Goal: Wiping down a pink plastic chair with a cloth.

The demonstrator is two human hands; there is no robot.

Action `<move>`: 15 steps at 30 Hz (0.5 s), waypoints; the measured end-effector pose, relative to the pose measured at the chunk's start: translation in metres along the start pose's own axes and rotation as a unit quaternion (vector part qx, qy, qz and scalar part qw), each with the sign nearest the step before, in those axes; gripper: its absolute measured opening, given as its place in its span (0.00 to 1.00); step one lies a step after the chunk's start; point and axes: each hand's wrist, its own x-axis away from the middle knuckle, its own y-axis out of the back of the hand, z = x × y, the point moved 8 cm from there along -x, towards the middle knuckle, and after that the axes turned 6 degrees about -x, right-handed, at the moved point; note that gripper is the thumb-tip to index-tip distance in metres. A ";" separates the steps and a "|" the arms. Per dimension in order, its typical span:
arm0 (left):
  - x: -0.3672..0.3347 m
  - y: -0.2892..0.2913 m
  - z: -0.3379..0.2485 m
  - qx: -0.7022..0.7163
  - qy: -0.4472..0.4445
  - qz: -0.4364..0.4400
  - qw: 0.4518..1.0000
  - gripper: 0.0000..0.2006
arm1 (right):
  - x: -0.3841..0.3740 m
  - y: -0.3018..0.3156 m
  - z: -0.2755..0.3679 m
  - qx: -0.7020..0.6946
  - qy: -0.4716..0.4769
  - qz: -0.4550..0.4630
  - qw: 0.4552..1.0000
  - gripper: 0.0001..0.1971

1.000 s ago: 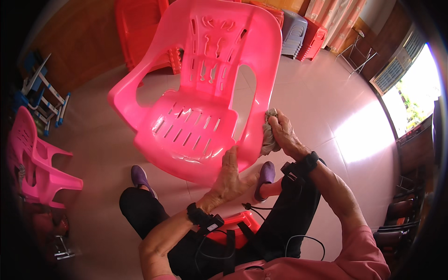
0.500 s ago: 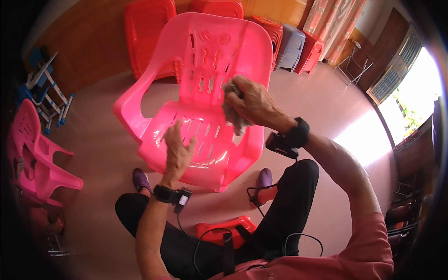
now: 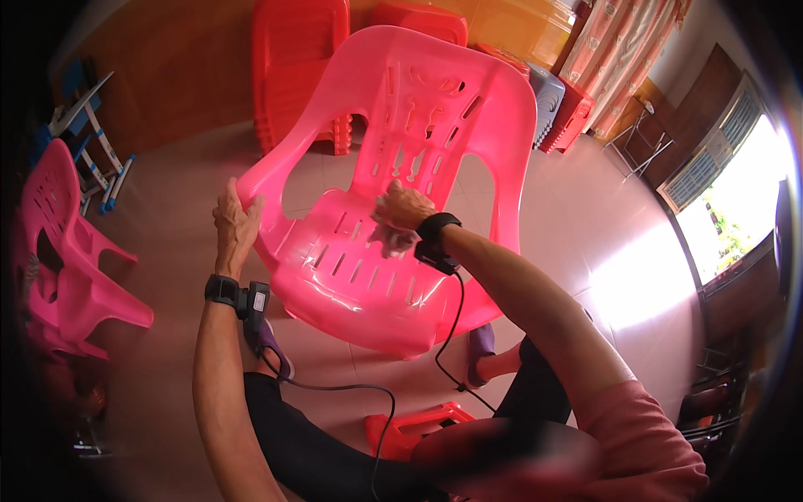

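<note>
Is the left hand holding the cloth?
No, the right hand holds the crumpled cloth, while the left hand grips the pink plastic armchair.

Daylight through the right-hand opening (image 3: pixel 743 201) glares off the floor (image 3: pixel 644 280); the dark edges seem blurred.

we see pink chair (image 3: pixel 84 293) at left edge, stacked red seats (image 3: pixel 299 71) far, grey-blue stools (image 3: pixel 548 96) and patterned curtain (image 3: pixel 615 63) far right, red stool (image 3: pixel 431 416) near.

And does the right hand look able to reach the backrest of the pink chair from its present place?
Probably yes: the right hand, holding a crumpled cloth, is over the seat, close to the backrest, and nothing seems to stand between them.
</note>
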 end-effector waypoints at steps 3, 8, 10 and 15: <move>-0.024 -0.012 -0.028 0.074 -0.068 -0.007 0.995 0.26 | -0.036 -0.042 -0.122 0.064 -0.080 0.050 0.994 0.30; -0.013 0.006 -0.020 0.165 -0.068 0.034 0.983 0.19 | 0.006 -0.066 -0.100 0.160 -0.122 0.028 0.979 0.37; -0.015 0.003 -0.029 0.161 -0.053 0.031 0.985 0.19 | -0.010 -0.078 -0.113 0.200 -0.100 0.058 0.973 0.44; 0.021 0.010 -0.033 0.092 -0.045 -0.005 0.995 0.24 | -0.037 -0.101 -0.099 0.065 -0.134 -0.022 0.989 0.48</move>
